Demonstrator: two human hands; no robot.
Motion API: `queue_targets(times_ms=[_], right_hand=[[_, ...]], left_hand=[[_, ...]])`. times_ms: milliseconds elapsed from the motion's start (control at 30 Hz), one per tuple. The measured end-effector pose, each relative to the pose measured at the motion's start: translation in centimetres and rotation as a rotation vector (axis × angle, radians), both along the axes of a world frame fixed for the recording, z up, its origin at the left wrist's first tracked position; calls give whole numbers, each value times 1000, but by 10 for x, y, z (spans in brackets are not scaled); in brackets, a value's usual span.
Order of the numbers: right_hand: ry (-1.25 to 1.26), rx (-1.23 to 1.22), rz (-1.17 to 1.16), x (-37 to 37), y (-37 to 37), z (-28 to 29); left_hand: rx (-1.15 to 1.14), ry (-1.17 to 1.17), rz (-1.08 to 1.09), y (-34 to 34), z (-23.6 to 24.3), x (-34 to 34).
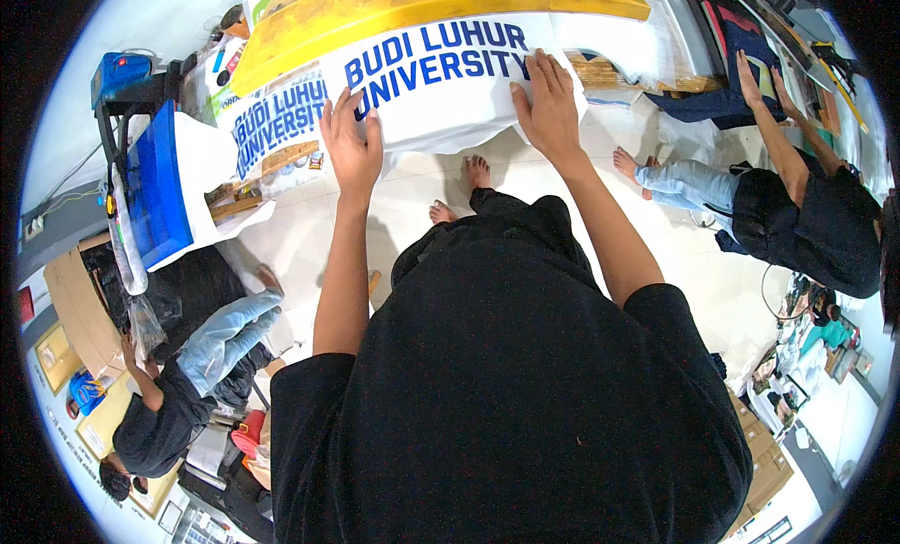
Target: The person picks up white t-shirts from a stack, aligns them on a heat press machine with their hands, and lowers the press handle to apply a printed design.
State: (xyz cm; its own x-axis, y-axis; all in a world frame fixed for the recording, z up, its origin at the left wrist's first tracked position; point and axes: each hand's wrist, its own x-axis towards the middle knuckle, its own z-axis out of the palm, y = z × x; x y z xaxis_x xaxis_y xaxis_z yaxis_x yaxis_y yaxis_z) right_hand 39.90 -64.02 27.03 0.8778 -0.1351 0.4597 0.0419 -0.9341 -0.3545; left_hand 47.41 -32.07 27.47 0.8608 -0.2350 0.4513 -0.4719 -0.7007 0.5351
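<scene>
A white sheet of cloth (441,113) with large dark blue lettering lies spread before me and drapes over the near edge of the work surface. My left hand (352,152) rests flat at the left end of its print, fingers stretched out. At the other end, my right hand (547,105) lies on the cloth with its fingers extended over the last letters. Neither hand grips anything. Along the far side of the lettering runs a long yellow frame or bar (422,21). A second white piece with similar blue lettering (281,122) shows left of my left hand.
To the left stands a blue-framed panel (161,183), with a blue box (124,78) behind it. One person (806,202) works at dark cloth (722,105) on the right. Another person (173,408) bends near a cardboard box (82,295) at lower left. Pale tiles (403,202) cover the floor.
</scene>
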Motion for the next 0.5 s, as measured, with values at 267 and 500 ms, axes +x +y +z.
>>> queue_targets(times_ms=[267,500], right_hand=[[3,40,14,0,1,4],[9,11,25,1,1,4]], left_hand=[[-68,40,48,3,-1,-3],[-47,11,54,4,-4,-1]])
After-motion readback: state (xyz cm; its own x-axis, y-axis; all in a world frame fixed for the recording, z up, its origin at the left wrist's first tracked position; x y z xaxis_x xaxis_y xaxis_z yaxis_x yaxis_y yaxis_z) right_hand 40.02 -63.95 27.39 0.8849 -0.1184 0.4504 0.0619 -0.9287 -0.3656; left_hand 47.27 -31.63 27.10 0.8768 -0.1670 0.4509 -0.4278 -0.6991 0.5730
